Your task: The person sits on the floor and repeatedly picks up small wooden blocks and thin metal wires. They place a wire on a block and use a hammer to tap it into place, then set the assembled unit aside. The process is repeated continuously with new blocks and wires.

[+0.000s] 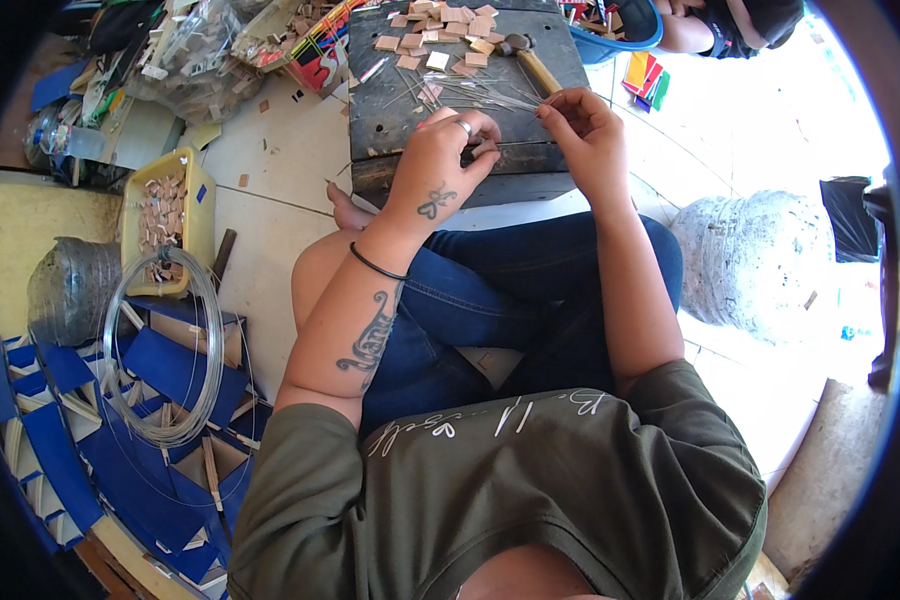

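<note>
I see the left hand resting on the near edge of the dark wooden block; its fingers are curled narrow around a small tan piece, pressed between the fingertips and the block. The right hand pinches with thumb and first finger the end of one thin wire; the other fingers are loosely folded.

I judge the wire is very light, stiff but springy, and smooth, so it may slip or flick; the good place to hold is close to the end, just behind the fingertips. The tan piece looks light and rigid, small enough to escape; it is better to grip it by its flat faces.

More cut wires lie fanned just beyond the left fingertips; further beyond are many tan squares and a hammer, its handle just above the right fingers. The block edge is directly under both hands, and below it are the knees in blue jeans; so free room is mostly forward over the block. Far to the left of the fingers stand a yellow tray and a wire coil.
</note>
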A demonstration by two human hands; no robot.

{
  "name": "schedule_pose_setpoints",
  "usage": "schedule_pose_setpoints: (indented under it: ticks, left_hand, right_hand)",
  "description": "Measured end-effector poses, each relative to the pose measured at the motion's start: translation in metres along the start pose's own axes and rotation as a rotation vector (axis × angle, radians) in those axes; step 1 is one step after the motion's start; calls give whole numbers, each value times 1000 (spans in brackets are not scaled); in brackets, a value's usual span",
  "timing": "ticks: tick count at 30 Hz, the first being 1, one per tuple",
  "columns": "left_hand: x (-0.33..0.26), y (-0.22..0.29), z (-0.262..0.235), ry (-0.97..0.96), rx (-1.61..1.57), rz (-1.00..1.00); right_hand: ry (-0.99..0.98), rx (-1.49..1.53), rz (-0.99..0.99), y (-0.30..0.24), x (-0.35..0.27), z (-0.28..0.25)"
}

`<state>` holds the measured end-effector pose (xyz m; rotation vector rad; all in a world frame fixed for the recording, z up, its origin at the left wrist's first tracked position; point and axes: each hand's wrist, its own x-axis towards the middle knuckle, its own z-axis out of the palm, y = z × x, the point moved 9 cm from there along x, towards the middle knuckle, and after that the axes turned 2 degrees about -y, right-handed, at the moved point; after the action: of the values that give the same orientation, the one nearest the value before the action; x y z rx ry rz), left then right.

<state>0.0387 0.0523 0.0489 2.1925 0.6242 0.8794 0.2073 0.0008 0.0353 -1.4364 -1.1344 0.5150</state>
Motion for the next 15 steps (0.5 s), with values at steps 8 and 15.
schedule_pose_setpoints:
  ticks: [8, 15]
  left_hand:
    - [0, -3, -4, 41, -166, -71]
    - [2, 13, -3, -17, 24, 219]
  right_hand:
    - [-24, 5, -10, 0, -1, 4]
    - [-19, -9, -20, -4, -3, 5]
